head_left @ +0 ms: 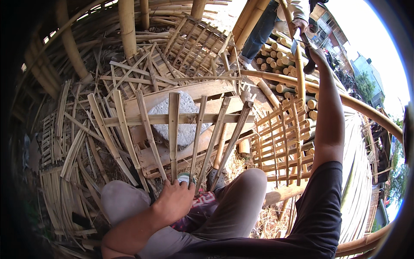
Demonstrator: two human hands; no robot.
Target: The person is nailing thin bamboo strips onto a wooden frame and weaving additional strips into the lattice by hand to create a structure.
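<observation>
My left hand [174, 199] is closed around the lower end of split bamboo slats, part of a fan-shaped bamboo frame. Several upright slats [173, 129] cross one horizontal bamboo strip [138, 120]. The frame stands over a round grey stone block [181, 108] set on wooden boards [200, 90]. Far out to the upper right reaches my right arm, its hand [318, 55] closed on a dark-handled tool [308, 65]. A shiny bluish blade [295, 42] shows beside it; how the two join is hard to see. Another person's hand [300, 25] is close by, at a bamboo pole [299, 77].
A woven bamboo panel [278, 140] leans at the right, before stacked bamboo poles [276, 56]. A long curved pole [371, 113] runs under my right arm. More lattice panels [196, 45] and loose strips [73, 151] lie behind and left. Bamboo posts [127, 28] stand at the back.
</observation>
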